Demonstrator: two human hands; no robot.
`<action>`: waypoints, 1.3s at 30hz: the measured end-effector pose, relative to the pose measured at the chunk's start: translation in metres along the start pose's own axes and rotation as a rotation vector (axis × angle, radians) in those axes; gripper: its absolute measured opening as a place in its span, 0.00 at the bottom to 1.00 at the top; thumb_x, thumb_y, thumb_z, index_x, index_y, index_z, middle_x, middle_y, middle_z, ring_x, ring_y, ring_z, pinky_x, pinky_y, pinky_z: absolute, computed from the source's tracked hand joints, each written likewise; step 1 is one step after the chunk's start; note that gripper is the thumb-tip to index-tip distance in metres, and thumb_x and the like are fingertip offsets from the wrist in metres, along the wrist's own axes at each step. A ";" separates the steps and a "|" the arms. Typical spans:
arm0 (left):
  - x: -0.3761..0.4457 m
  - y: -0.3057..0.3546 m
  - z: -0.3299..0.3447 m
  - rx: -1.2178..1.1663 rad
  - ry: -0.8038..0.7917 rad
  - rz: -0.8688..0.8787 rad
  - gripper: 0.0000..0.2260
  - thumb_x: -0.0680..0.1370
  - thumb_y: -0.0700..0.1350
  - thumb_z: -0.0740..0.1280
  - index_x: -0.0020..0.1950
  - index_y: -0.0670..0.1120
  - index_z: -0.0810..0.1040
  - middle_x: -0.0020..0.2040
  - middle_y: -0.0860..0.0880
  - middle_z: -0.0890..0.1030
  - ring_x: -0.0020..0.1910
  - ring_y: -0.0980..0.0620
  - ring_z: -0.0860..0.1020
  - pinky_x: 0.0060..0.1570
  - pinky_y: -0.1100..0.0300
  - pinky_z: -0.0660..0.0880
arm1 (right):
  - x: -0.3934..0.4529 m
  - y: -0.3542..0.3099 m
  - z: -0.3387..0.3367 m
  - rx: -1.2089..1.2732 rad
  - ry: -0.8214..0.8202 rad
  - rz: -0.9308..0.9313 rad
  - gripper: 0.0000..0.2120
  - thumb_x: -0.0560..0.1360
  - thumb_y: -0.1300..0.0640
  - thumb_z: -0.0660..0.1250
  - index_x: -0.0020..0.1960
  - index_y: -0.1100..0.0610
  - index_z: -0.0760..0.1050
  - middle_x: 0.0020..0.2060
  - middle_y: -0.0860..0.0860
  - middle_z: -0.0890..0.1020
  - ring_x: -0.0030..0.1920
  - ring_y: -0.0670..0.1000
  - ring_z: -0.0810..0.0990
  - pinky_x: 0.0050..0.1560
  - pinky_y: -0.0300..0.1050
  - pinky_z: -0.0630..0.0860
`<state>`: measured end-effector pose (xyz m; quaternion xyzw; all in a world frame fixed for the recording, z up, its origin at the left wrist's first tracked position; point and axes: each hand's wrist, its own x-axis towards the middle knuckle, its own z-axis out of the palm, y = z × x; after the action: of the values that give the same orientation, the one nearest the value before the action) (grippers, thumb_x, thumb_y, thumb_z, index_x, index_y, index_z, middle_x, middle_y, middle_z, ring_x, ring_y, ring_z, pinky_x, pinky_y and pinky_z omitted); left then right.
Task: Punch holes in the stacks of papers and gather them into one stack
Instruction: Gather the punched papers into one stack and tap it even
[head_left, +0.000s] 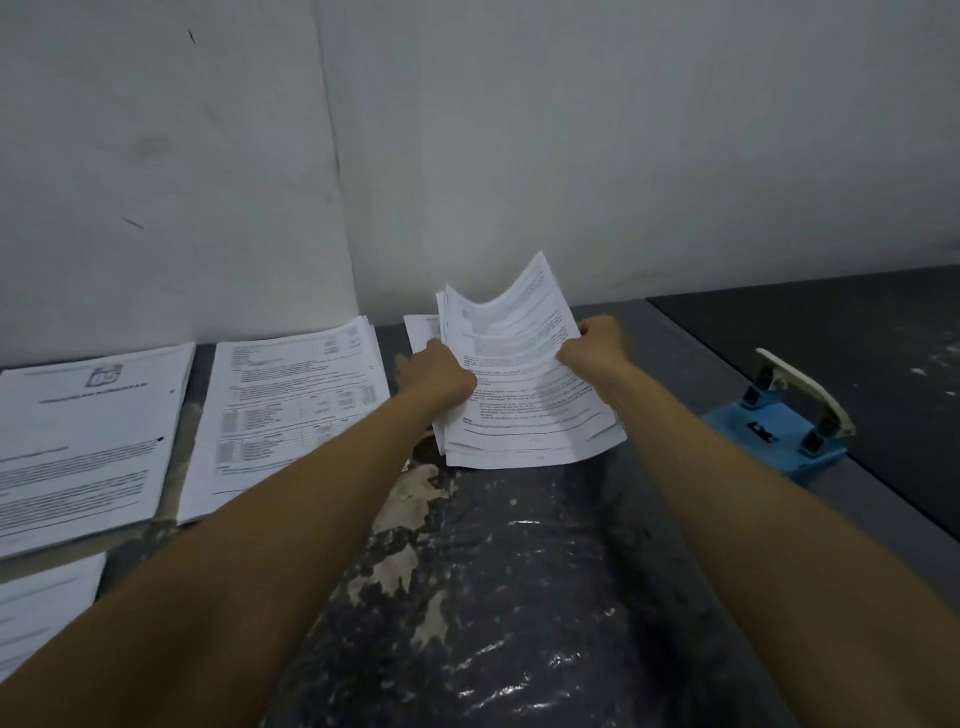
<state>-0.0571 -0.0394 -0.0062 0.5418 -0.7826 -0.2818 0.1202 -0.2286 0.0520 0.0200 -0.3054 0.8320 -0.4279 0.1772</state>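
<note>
Though gripped by both hands, paper stack print blurred, unreadable.

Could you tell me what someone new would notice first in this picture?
Two hands, left hand and right hand, grip a curling stack of papers at centre. To the right sits a blue hole punch; two more printed stacks lie flat on the left.

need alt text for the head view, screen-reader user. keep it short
Both hands hold a sheaf of printed papers by its sides, the left hand and right hand bowing it above a worn dark table. Two paper stacks lie to the left; a blue hole punch sits to the right.
</note>
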 end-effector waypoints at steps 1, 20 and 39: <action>0.003 -0.001 0.005 0.054 -0.008 -0.024 0.27 0.77 0.50 0.65 0.72 0.40 0.64 0.69 0.37 0.72 0.70 0.35 0.68 0.68 0.42 0.69 | 0.004 0.003 0.006 -0.095 0.004 0.015 0.09 0.74 0.63 0.66 0.52 0.65 0.79 0.51 0.58 0.83 0.49 0.57 0.83 0.47 0.53 0.84; 0.029 -0.007 -0.003 -0.104 0.041 -0.031 0.14 0.72 0.39 0.74 0.56 0.40 0.78 0.53 0.44 0.81 0.52 0.44 0.80 0.54 0.51 0.80 | 0.001 0.011 0.008 0.156 -0.129 0.170 0.17 0.69 0.72 0.74 0.56 0.66 0.75 0.56 0.58 0.82 0.51 0.57 0.82 0.46 0.48 0.80; -0.071 -0.010 -0.090 -1.048 0.113 0.199 0.21 0.72 0.40 0.78 0.62 0.43 0.75 0.59 0.49 0.82 0.54 0.49 0.82 0.42 0.59 0.81 | -0.111 -0.013 -0.064 0.618 -0.133 -0.198 0.15 0.70 0.68 0.76 0.54 0.58 0.81 0.50 0.52 0.87 0.48 0.53 0.87 0.48 0.51 0.84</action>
<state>0.0223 -0.0045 0.0695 0.3467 -0.5770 -0.5925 0.4425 -0.1766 0.1582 0.0712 -0.3439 0.6157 -0.6543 0.2730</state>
